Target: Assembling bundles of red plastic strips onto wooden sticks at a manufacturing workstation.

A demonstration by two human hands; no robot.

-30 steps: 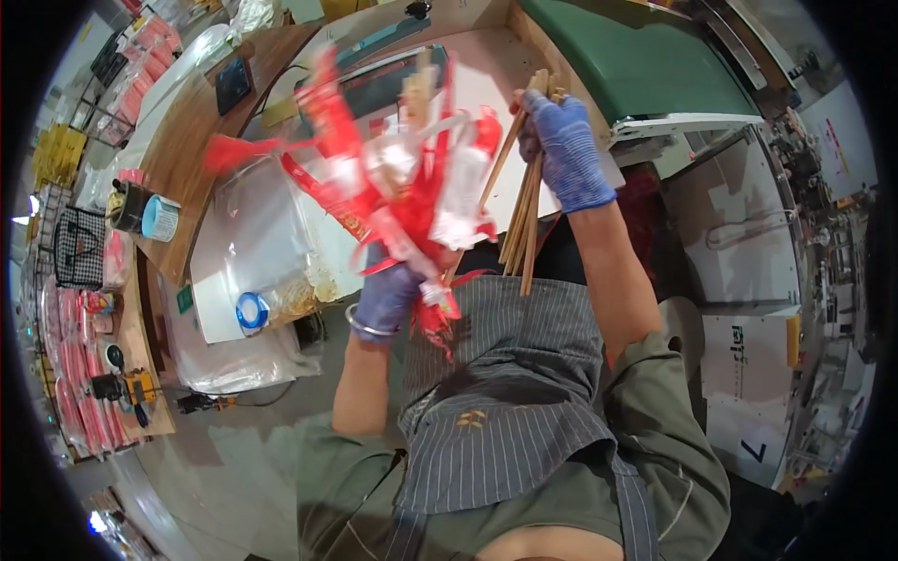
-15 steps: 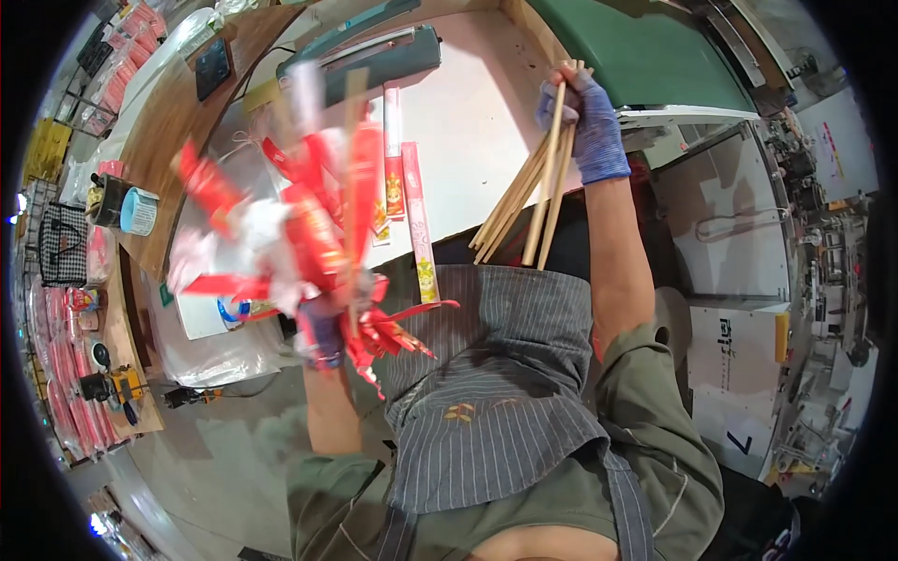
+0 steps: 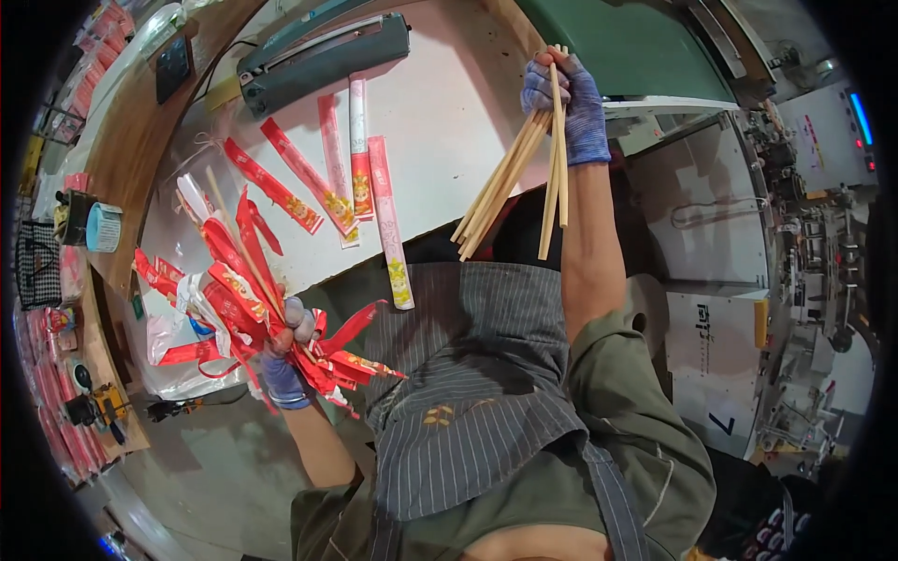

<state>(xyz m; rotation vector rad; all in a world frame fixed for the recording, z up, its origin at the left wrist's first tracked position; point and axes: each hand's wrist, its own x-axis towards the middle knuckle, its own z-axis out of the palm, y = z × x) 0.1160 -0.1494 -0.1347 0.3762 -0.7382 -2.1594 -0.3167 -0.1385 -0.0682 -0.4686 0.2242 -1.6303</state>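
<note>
- What appears to be a sorting step is being carried out at a white table, spread at 12 o'clock; its slanted near edge is met by the apron.
- A green-topped surface is set at 1 o'clock, by which rightward room is limited.
- A bunch of crumpled red wrappers is held at 9 o'clock by the gloved left hand, its fingers curled around the gathered ends.
- A dark-grey device is placed at 11 o'clock.
- Pale wooden sticks are gripped at 1 o'clock by the gloved right hand, fingers closed about the upper ends, lower ends fanned toward 7 o'clock; a firm grip seems called for next.
- Paper sleeves are scattered at 10 to 11 o'clock, one overhanging the edge; open room is left between them and the sticks.
</note>
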